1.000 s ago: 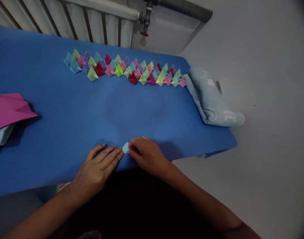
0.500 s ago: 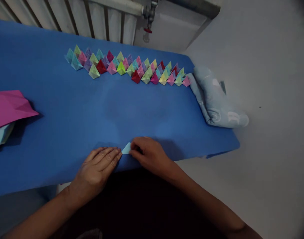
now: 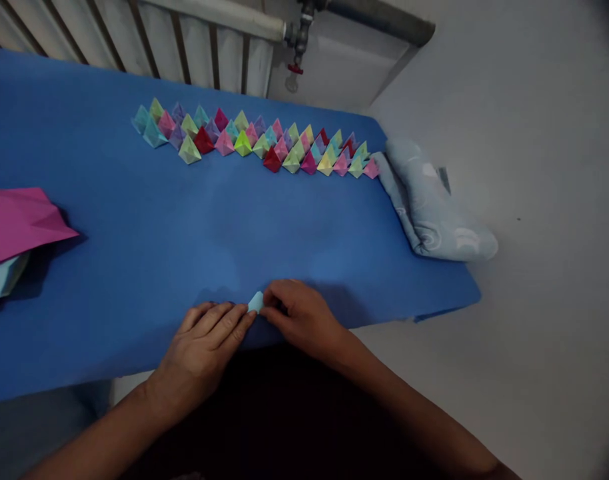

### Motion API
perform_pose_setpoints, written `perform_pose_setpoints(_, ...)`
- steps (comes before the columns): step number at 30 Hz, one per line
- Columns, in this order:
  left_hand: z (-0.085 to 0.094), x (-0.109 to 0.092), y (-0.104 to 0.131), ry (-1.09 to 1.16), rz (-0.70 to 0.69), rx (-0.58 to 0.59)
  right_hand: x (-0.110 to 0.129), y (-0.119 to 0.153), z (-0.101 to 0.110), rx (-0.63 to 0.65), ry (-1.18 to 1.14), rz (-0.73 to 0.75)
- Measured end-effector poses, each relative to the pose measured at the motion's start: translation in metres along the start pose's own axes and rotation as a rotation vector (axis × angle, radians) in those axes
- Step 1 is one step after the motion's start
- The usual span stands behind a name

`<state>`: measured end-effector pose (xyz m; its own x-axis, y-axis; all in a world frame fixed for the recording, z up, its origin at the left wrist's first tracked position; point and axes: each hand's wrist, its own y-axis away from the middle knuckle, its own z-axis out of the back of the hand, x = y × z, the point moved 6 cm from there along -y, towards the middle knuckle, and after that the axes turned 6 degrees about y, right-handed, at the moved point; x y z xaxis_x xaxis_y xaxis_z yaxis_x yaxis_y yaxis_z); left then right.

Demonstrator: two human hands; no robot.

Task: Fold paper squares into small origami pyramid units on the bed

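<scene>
A small piece of folded light-blue paper [image 3: 255,302] lies at the near edge of the blue-covered table [image 3: 184,227]. My left hand [image 3: 207,340] rests flat on the table, its fingers stretched out, with the fingertips on the paper's left corner. From the right, my right hand [image 3: 297,310] pinches the paper between curled fingers and thumb. Part of the paper is hidden under the fingers. Farther back stand rows of folded paper pieces [image 3: 243,143] in pink, green, blue, purple, red and yellow.
At the left edge lies a stack of paper with a magenta sheet [image 3: 24,223] on top. A folded grey-blue cloth [image 3: 434,207] sits at the table's right end against the wall. Behind the table are a white radiator [image 3: 199,53] and a valve with a red handle [image 3: 295,69].
My left hand has slid slightly right, its fingertips covering more of the paper's left corner. Less of the light-blue paper shows. My right hand keeps its pinch almost in place.
</scene>
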<state>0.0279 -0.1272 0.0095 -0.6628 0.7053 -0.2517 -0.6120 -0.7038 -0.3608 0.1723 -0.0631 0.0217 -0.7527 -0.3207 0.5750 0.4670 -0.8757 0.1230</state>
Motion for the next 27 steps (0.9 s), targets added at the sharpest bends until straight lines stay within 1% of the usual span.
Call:
perform_pose_setpoints(3,-0.001,0.0,0.0,0.026,0.018,0.002,-0.004,0.002,0.002,-0.003,0.012,-0.007)
perform_pose_setpoints(8,0.001,0.003,-0.001,0.072,0.031,-0.017,-0.011,0.008,0.008,-0.051,0.021,-0.003)
perform_pose_setpoints(13,0.002,0.006,-0.002,0.09,0.03,-0.004,-0.016,0.005,0.009,0.011,-0.027,-0.058)
perform_pose_setpoints(16,0.004,0.004,-0.005,0.075,0.021,-0.026,-0.015,0.001,0.01,0.039,-0.033,-0.042)
perform_pose_setpoints(18,0.008,0.001,-0.011,0.066,0.014,-0.043,-0.014,0.001,0.011,0.038,-0.039,-0.04)
perform_pose_setpoints(20,0.011,-0.001,-0.022,0.07,0.027,-0.02,-0.016,0.003,0.012,0.015,-0.073,-0.062)
perform_pose_setpoints(23,0.011,0.0,-0.042,0.101,0.055,0.065,-0.021,0.011,0.014,-0.076,-0.224,-0.106)
perform_pose_setpoints(27,0.003,0.008,-0.062,0.14,0.039,0.182,-0.029,0.024,0.014,-0.186,-0.445,-0.143)
